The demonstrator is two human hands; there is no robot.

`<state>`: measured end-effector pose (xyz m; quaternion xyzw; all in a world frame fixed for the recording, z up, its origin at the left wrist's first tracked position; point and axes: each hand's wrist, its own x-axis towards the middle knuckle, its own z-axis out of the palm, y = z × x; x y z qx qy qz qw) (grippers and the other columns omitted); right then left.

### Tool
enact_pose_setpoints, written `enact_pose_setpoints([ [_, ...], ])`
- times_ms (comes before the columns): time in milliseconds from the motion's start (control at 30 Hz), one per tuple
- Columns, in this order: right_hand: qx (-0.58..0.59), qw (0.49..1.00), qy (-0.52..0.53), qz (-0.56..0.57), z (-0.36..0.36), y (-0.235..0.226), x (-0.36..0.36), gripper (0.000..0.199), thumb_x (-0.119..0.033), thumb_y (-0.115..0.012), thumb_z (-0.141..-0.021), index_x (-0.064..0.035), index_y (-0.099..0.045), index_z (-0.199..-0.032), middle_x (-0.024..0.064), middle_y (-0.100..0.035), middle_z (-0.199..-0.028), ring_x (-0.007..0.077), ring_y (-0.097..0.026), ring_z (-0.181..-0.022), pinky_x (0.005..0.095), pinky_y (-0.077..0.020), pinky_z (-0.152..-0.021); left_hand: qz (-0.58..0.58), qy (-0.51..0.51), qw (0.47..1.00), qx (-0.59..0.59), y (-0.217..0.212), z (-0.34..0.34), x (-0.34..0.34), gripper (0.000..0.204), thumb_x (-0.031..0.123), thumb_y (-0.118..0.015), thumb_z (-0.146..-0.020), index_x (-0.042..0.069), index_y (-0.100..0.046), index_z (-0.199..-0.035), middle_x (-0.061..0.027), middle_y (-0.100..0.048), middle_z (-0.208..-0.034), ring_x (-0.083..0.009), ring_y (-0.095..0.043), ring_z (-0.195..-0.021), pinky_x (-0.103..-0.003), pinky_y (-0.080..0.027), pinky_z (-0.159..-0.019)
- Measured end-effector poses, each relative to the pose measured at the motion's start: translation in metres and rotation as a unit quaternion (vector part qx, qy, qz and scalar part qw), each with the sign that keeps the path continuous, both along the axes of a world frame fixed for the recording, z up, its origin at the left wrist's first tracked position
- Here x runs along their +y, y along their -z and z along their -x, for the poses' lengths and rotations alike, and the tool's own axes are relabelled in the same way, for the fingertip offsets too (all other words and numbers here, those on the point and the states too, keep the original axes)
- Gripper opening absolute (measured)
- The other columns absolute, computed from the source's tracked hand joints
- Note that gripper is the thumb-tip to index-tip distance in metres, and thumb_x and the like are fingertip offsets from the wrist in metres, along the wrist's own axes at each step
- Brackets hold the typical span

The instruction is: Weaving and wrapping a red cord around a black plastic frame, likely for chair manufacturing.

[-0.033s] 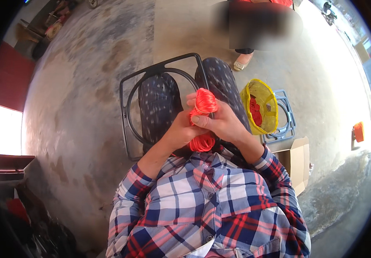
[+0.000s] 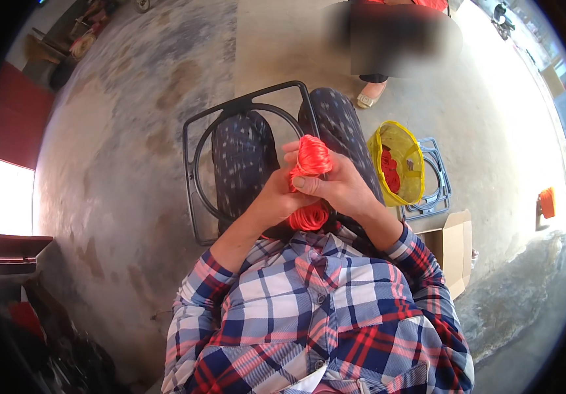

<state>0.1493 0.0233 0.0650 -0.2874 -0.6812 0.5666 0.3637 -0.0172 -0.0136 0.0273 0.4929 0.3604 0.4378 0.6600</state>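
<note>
A bundle of shiny red cord is held upright over my lap, between both hands. Its upper loops bulge above my fingers, and its lower loops hang beneath them near my shirt. My left hand is closed round the middle of the bundle from the left. From the other side my right hand grips it, with the thumb laid across the cord. Some fingertips of both hands are hidden behind the cord. Across my knees lies a black frame with a ring inside it, its right part hidden by my hands.
To the right stands a yellow mesh basket with red bundles in it, beside light-blue frames on the floor. An open cardboard box sits nearer me. Another person's foot is ahead. A red bundle is at far right.
</note>
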Motion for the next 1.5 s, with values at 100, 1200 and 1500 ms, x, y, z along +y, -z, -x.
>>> enact_pose_setpoints([
  [100,0.158,0.978,-0.028,0.133,-0.004,-0.005,0.005,0.043,-0.015,-0.065,-0.085,0.0032,-0.054,-0.122,0.013,-0.059,-0.122,0.0198,-0.059,-0.109,0.0326,-0.045,-0.096,-0.008,0.005,0.993,-0.117,0.002,-0.001,0.002,0.039,0.015,-0.064,-0.091,0.002,-0.052,-0.126,-0.006,-0.06,-0.117,-0.0149,-0.056,-0.109,-0.033,-0.045,-0.095],
  [1200,-0.054,0.982,0.016,0.181,-0.012,0.004,-0.006,0.011,-0.007,-0.068,-0.083,0.0003,-0.063,-0.089,-0.0006,-0.062,-0.073,0.0053,-0.054,-0.066,0.0255,-0.0482,-0.062,0.111,-0.142,0.983,0.033,0.02,0.024,-0.019,0.013,0.02,-0.065,-0.093,0.008,-0.061,-0.092,0.006,-0.053,-0.073,-0.0015,-0.039,-0.054,-0.018,-0.03,-0.046],
  [1500,0.121,0.959,0.098,0.238,-0.035,0.021,0.0,0.007,-0.002,-0.066,-0.08,0.0006,-0.06,-0.083,0.0068,-0.063,-0.071,0.0135,-0.061,-0.06,0.0274,-0.0508,-0.057,-0.084,-0.142,0.944,0.287,0.035,0.019,-0.019,0.024,0.013,-0.065,-0.091,0.0,-0.058,-0.109,0.0,-0.059,-0.07,-0.0085,-0.053,-0.062,-0.025,-0.044,-0.056],
])
